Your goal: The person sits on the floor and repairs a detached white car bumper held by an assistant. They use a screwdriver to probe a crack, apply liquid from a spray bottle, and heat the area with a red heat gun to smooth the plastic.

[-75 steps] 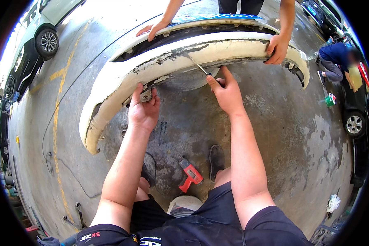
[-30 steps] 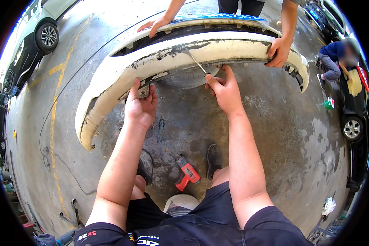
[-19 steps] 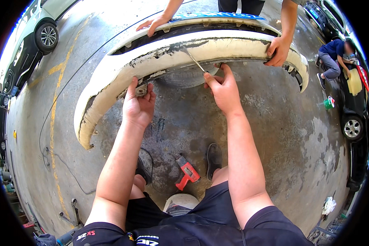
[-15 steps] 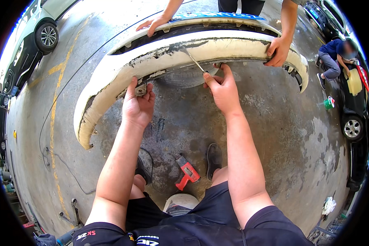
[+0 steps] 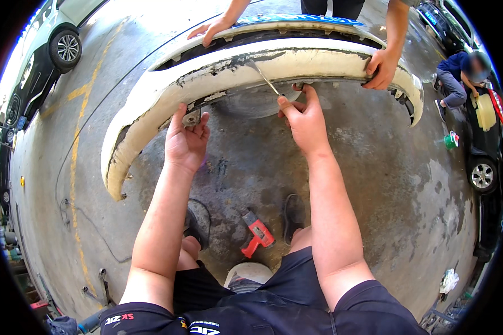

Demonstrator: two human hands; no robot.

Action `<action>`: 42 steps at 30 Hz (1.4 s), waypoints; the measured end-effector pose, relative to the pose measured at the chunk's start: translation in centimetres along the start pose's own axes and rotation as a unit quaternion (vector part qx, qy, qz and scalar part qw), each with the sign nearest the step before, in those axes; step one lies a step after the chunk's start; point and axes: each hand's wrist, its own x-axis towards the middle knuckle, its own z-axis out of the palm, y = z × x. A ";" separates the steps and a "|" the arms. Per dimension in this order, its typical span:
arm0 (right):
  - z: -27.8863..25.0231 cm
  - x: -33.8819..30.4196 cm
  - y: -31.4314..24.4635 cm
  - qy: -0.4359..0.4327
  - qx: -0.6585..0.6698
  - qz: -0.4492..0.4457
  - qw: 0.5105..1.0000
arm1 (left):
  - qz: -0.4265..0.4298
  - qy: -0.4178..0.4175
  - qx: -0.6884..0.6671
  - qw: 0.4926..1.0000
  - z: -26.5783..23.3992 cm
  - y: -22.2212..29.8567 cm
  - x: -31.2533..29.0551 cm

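A worn white car bumper (image 5: 142,89), with dark scraped patches along its edge, stretches across the upper middle. My left hand (image 5: 185,142) grips its lower edge beside a small grey fitting (image 5: 191,119), thumb and fingers closed around that spot. In my right hand (image 5: 306,120) is a slim metal-shafted tool (image 5: 269,82), pinched between thumb and forefinger. Its tip rests at a dark scraped patch of the bumper, while other fingers of this hand reach the bumper's lower edge. The tool's handle is mostly hidden in my grip.
Across from me, another person's hands (image 5: 381,68) steady the bumper. A red heat gun (image 5: 258,234) lies on the floor between my feet. Parked cars line both sides, and at right a crouching person (image 5: 455,78) works by one. A dark cable (image 5: 89,120) crosses the floor at left.
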 end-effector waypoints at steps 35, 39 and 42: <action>0.5 -0.6 0.1 0.025 -0.006 0.007 1.000 | -0.059 -0.053 -0.147 0.986 -17.7 -14.6 0.3; -0.1 -0.8 1.0 0.028 -0.022 0.002 0.999 | -0.016 -0.165 -0.136 0.977 -4.8 -12.8 -11.7; 0.0 0.2 1.6 0.029 -0.047 -0.023 0.998 | 0.024 -0.282 -0.043 0.958 3.2 -10.2 -20.3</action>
